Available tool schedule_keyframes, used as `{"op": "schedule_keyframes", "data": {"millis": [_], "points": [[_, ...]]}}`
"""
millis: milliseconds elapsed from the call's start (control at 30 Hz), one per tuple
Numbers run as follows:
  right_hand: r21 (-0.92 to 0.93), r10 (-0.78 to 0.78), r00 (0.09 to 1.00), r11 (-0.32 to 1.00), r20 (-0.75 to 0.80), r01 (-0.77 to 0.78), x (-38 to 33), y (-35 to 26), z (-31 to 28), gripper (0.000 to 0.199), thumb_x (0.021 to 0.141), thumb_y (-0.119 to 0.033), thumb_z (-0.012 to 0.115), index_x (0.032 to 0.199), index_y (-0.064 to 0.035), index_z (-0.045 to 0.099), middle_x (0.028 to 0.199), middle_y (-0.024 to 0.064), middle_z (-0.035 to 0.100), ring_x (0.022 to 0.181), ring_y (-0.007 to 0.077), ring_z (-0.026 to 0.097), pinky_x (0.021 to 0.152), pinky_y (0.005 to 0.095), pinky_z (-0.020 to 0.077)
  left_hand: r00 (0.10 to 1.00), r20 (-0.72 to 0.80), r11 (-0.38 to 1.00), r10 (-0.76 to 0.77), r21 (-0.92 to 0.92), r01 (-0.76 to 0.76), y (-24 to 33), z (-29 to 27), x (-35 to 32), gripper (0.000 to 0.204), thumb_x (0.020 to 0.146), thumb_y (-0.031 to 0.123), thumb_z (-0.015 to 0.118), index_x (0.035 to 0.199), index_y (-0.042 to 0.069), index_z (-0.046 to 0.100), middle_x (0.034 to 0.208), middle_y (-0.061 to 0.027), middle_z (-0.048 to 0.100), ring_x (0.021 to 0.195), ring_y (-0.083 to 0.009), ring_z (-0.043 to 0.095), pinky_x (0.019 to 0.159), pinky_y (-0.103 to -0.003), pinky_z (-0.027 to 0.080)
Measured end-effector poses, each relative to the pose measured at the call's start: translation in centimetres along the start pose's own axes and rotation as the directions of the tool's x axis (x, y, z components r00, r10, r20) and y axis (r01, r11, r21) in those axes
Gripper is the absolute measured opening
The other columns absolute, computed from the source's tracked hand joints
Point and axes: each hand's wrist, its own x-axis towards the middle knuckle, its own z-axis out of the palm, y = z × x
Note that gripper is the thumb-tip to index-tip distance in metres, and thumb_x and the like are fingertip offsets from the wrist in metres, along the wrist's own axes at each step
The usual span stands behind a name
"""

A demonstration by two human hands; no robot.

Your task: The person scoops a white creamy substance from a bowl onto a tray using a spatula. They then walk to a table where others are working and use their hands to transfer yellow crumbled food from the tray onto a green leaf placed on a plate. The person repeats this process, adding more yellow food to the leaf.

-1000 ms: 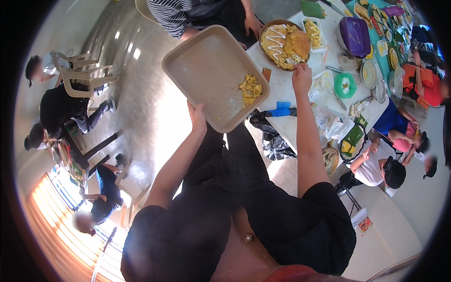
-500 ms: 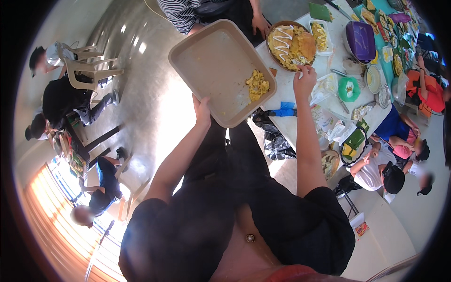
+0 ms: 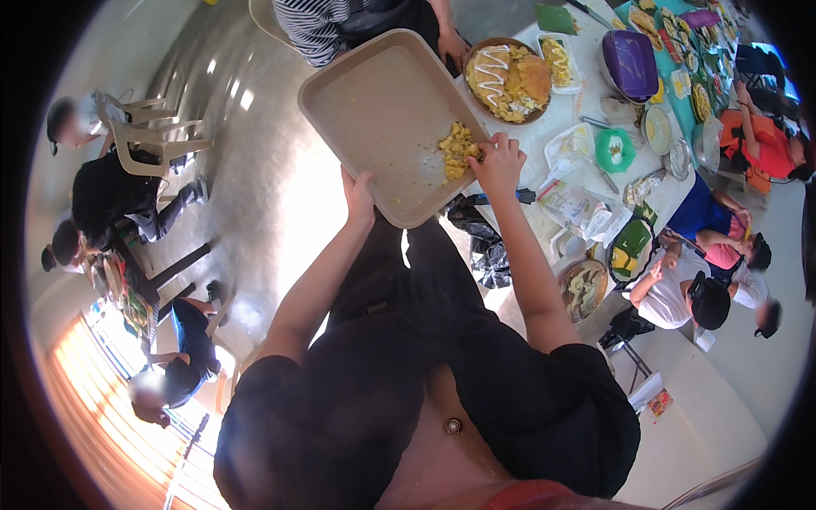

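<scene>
A tan rectangular tray (image 3: 374,119) is held up in front of me, tilted in view. My left hand (image 3: 358,197) grips its near-left rim, thumb over the edge. In the tray's right corner lies a small heap of yellow, chopped food pieces (image 3: 456,153). My right hand (image 3: 501,168) reaches over the right rim, its fingers bent and pinching at the edge of that heap. Beyond, on the table, a round brown dish (image 3: 478,112) holds a golden flat cake (image 3: 531,78) with white zigzag sauce and yellow pieces around it.
The white table (image 3: 527,153) carries a purple basin (image 3: 629,64), a green round item (image 3: 614,150), a white tub (image 3: 558,64) and a black pan (image 3: 631,251). A person in a striped sleeve (image 3: 302,30) stands across. Other people sit around; plastic chairs (image 3: 157,149) stand left.
My right hand has moved from the edge of the round dish back to the yellow pieces in the tray. The tray has shifted slightly left in view, still in my left hand.
</scene>
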Motion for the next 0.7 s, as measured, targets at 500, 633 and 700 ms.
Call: {"op": "schedule_keyframes", "data": {"millis": [500, 633, 700], "points": [[0.14, 0.242, 0.97, 0.961, -0.007, -0.238, -0.2, 1.3, 0.3, 0.022, 0.059, -0.029, 0.072, 0.076, -0.0167, 0.066, 0.097, 0.0015, 0.047, 0.095, 0.0229, 0.043, 0.075, 0.0406, 0.0355, 1.0, -0.02, 0.999, -0.017, -0.029, 0.016, 0.4, 2.0, -0.3, 0.057, 0.072, 0.005, 0.043, 0.126, -0.001, 0.028, 0.121, -0.016, 0.04, 0.113, -0.0252, 0.039, 0.096, -0.034, 0.031], [0.296, 0.334, 0.934, 0.886, 0.128, -0.357, 0.4, 3.0, 0.5, 0.024, 0.06, -0.033, 0.073, 0.077, -0.0165, 0.066, 0.099, 0.0027, 0.048, 0.096, 0.0259, 0.044, 0.076, 0.0439, 0.0385, 1.0, -0.007, 0.999, -0.008, -0.031, 0.008, 0.2, 2.8, -0.2, 0.057, 0.071, 0.005, 0.043, 0.126, -0.001, 0.029, 0.12, -0.0156, 0.04, 0.113, -0.025, 0.039, 0.096, -0.034, 0.031], [0.348, 0.357, 0.93, 0.863, 0.09, -0.365, 1.3, 3.9, 0.2, 0.025, 0.061, -0.035, 0.074, 0.077, -0.0161, 0.066, 0.099, 0.0043, 0.048, 0.096, 0.0273, 0.045, 0.077, 0.0447, 0.0391, 1.0, -0.013, 1.0, -0.006, -0.024, 0.005, -0.1, 3.0, 0.1, 0.056, 0.071, 0.005, 0.043, 0.126, -0.001, 0.029, 0.12, -0.0153, 0.04, 0.113, -0.0248, 0.038, 0.096, -0.034, 0.031]]}}
